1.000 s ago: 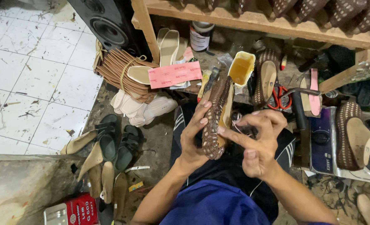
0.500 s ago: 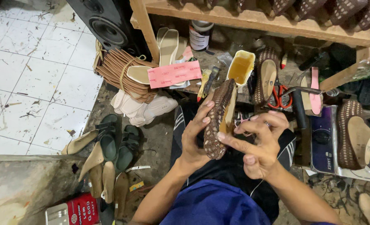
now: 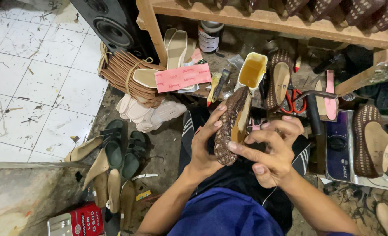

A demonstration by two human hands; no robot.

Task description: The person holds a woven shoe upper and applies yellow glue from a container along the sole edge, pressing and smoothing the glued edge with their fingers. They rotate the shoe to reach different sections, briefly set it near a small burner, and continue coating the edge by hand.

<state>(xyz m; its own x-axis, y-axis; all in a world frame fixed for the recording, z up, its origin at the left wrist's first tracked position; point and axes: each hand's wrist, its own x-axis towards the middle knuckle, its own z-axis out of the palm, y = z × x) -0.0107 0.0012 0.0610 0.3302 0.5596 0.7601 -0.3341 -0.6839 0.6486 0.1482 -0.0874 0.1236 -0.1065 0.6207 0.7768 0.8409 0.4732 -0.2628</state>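
Head view: the brown woven slip-on shoe has barely tilted since a second ago, left hand still grasping its side, right hand's fingers pressing its edge.

Your one head camera looks steeply down, close on your left hand and right hand; shelf beyond them.

Two hands, left hand and right hand, grip one woven brown shoe; one yellow glue pot, one pair of red scissors, one black speaker, one pink card, two dark green sandals, one tied bundle of brown soles
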